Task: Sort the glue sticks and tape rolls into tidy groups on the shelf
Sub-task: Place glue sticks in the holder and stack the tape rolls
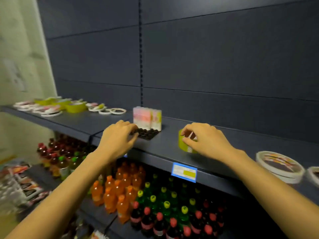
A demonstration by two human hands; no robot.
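Observation:
On the dark shelf (165, 149) a block of glue sticks with dark caps (148, 134) stands in front of pink and yellow-green packs (147, 118). My left hand (119, 137) rests its fingers on the left side of that block. My right hand (205, 140) is closed around a yellow-green tape roll (183, 144) near the shelf's front edge. At the far left lie several tape rolls, yellow-green ones (75, 106) and thin white ones (112, 111). Two large white tape rolls (279, 166) lie at the right.
A blue price tag (184, 171) hangs on the shelf's front edge. Below are shelves packed with orange, green and dark drink bottles (155, 200). Snack packs (22, 185) sit at the lower left. The back panel (207, 57) is dark and bare.

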